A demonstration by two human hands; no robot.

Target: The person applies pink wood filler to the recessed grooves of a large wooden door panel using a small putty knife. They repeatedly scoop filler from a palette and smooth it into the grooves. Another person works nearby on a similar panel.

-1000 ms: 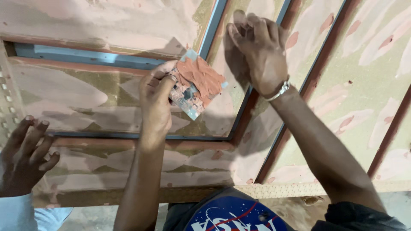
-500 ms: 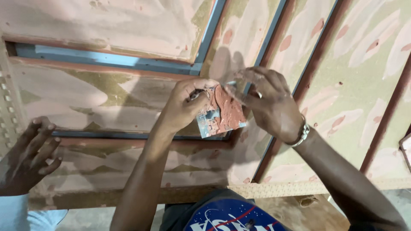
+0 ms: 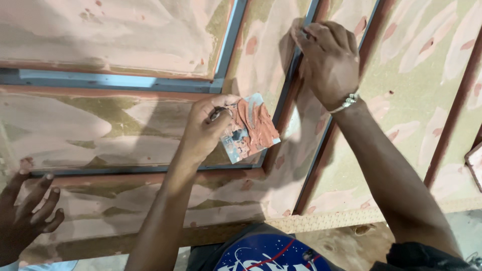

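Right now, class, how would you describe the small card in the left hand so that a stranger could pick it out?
Start at the big putty-streaked panel with blue frame strips. Near its lower right corner, the left hand pinches a small card. It alone is loose, pale blue and heaped with reddish putty.

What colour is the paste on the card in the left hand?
Reddish-pink putty, seen in the head view.
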